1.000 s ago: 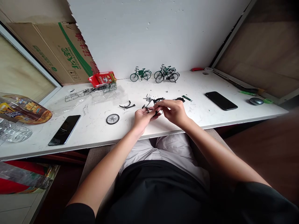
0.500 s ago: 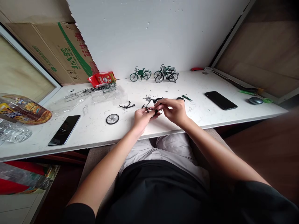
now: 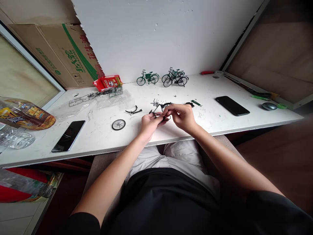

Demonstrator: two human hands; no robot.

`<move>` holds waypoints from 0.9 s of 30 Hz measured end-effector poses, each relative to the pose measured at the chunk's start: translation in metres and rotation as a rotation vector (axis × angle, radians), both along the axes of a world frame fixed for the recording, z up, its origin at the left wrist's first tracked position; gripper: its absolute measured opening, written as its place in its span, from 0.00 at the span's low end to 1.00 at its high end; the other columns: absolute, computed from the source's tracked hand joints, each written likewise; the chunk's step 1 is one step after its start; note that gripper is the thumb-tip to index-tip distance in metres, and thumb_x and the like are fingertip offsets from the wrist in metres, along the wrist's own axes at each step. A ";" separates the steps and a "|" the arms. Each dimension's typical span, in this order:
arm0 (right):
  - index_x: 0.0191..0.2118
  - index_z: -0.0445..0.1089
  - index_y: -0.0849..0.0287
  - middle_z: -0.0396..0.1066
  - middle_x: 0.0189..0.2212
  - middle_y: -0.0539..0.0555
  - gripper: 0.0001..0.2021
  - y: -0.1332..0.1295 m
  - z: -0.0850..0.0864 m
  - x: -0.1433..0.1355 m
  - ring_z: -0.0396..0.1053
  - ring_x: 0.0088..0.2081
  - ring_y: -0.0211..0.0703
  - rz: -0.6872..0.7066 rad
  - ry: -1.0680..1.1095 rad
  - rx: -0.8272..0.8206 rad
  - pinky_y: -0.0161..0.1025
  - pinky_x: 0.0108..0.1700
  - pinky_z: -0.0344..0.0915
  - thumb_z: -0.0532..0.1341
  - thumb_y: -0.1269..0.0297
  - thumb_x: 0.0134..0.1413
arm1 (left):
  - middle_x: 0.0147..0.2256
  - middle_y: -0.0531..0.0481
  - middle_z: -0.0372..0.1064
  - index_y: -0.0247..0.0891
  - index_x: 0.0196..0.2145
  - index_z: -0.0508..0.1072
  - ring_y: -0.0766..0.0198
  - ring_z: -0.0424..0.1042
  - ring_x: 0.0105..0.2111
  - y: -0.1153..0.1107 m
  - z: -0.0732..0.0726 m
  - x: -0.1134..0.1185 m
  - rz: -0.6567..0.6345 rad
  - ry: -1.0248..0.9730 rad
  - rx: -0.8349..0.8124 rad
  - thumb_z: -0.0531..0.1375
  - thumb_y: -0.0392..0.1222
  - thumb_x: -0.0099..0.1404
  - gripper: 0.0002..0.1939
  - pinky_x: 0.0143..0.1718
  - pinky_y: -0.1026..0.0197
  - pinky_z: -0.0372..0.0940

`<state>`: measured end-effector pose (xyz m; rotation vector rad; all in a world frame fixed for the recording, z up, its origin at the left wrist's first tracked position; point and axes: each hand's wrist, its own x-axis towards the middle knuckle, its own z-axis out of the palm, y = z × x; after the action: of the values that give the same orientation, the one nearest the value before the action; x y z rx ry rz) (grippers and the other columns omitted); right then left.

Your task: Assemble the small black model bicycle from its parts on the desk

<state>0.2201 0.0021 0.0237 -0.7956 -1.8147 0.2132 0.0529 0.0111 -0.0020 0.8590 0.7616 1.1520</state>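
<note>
My left hand (image 3: 149, 124) is closed on a small black bicycle frame (image 3: 154, 114) above the table's front edge. The fingers of my right hand (image 3: 182, 117) are pinched at the frame's right part, touching my left fingertips; what they grip there is hidden. Just beyond my hands lie small silvery parts (image 3: 155, 103) and a curved black part (image 3: 166, 105). A loose spoked wheel (image 3: 118, 124) rests flat to the left, with a curved black piece (image 3: 133, 110) behind it. A green strip (image 3: 196, 103) lies to the right.
Small model bicycles (image 3: 147, 77) stand along the back wall. A red packet (image 3: 108, 83) and thin black part frames (image 3: 93, 96) lie at the back left. One phone (image 3: 68, 136) and bottles (image 3: 29, 115) are left; another phone (image 3: 232, 105) and a mouse (image 3: 269, 106) are right.
My right fingertips have shifted slightly left, closer to my left fingertips. The whole view has moved a little; the objects on the table stay where they were.
</note>
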 end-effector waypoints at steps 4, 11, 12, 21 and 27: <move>0.38 0.80 0.58 0.82 0.32 0.50 0.18 0.000 0.000 0.001 0.80 0.33 0.39 0.006 0.003 -0.044 0.34 0.37 0.76 0.54 0.80 0.57 | 0.35 0.43 0.83 0.31 0.35 0.82 0.57 0.84 0.36 0.000 0.000 0.000 0.003 0.004 -0.002 0.79 0.40 0.51 0.16 0.54 0.48 0.76; 0.43 0.82 0.54 0.84 0.41 0.54 0.16 -0.001 0.003 0.000 0.81 0.41 0.44 -0.050 -0.058 0.078 0.41 0.42 0.77 0.58 0.78 0.63 | 0.36 0.42 0.83 0.32 0.35 0.83 0.57 0.83 0.37 0.000 -0.001 0.001 0.011 0.013 0.019 0.76 0.40 0.54 0.13 0.52 0.49 0.77; 0.45 0.82 0.53 0.83 0.42 0.55 0.17 0.000 0.002 -0.001 0.81 0.42 0.45 -0.057 -0.057 0.107 0.41 0.43 0.78 0.58 0.78 0.63 | 0.37 0.42 0.83 0.32 0.35 0.83 0.56 0.84 0.37 0.000 -0.001 0.000 0.008 0.010 0.022 0.76 0.40 0.54 0.12 0.52 0.49 0.77; 0.60 0.79 0.46 0.85 0.45 0.51 0.23 0.002 -0.009 -0.002 0.84 0.44 0.45 -0.014 -0.021 0.245 0.43 0.46 0.80 0.62 0.77 0.68 | 0.34 0.42 0.82 0.30 0.34 0.82 0.55 0.84 0.35 0.000 0.001 0.000 0.013 -0.007 0.007 0.77 0.38 0.53 0.12 0.53 0.45 0.77; 0.52 0.84 0.48 0.86 0.45 0.51 0.12 -0.002 0.000 -0.003 0.85 0.46 0.48 -0.037 -0.012 0.134 0.45 0.50 0.82 0.67 0.68 0.69 | 0.31 0.46 0.80 0.31 0.31 0.80 0.55 0.84 0.34 0.001 0.002 0.001 0.039 -0.029 -0.023 0.77 0.36 0.51 0.12 0.54 0.45 0.78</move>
<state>0.2169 -0.0003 0.0233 -0.7359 -1.8036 0.0622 0.0535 0.0121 -0.0003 0.8099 0.7697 1.1854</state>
